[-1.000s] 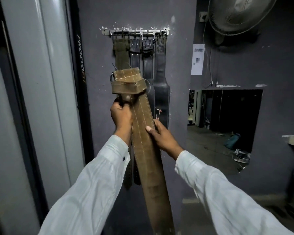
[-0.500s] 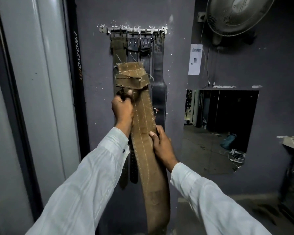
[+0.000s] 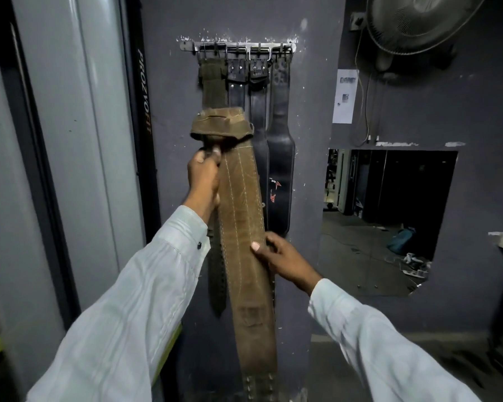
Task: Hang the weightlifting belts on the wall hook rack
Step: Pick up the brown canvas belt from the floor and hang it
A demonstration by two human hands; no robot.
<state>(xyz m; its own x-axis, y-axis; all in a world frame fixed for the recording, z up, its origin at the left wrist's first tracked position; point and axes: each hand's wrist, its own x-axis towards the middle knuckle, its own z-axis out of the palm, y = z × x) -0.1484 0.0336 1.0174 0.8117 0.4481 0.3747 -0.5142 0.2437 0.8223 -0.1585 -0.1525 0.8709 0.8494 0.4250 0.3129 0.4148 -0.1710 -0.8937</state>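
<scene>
Left hand (image 3: 204,177) & right hand (image 3: 283,256) are both gripping a tan weightlifting belt (image 3: 241,221) before dark grey wall (image 3: 169,111) w/ hook rack (image 3: 238,49).

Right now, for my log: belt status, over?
Left hand, right hand both grip tan belt. Not yet on rack. Hung belts directly behind.

The hook rack (image 3: 291,48) is crowded end to end with hung belts (image 3: 280,146); bare wall (image 3: 172,111) lies open either side. The brown belt (image 3: 244,227) fronts them.
</scene>
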